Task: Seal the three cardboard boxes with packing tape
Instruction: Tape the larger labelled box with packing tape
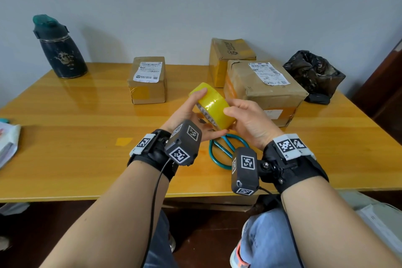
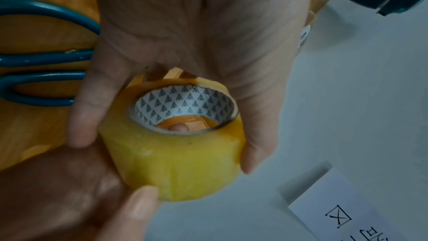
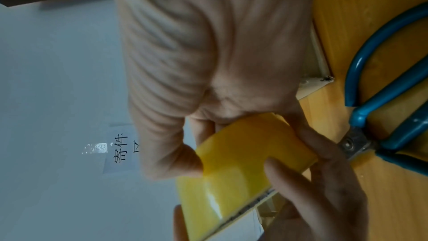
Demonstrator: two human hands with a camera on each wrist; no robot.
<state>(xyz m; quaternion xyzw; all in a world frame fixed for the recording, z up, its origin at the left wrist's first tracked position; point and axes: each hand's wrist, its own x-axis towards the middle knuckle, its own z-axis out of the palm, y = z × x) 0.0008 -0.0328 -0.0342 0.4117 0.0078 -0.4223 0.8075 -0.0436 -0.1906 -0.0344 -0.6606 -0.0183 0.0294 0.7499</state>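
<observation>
Yellow tape roll [image 1: 212,104] held above the table [image 1: 76,115], gripped by curled left hand [image 1: 187,113] and right hand [image 1: 250,124] fingers.

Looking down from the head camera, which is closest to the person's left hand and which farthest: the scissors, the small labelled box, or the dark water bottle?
From the left hand:
1. Scissors, on the table just below and right of the hand.
2. Small labelled cardboard box, farther back, slightly left.
3. Dark water bottle, at the far left corner near the wall.
</observation>
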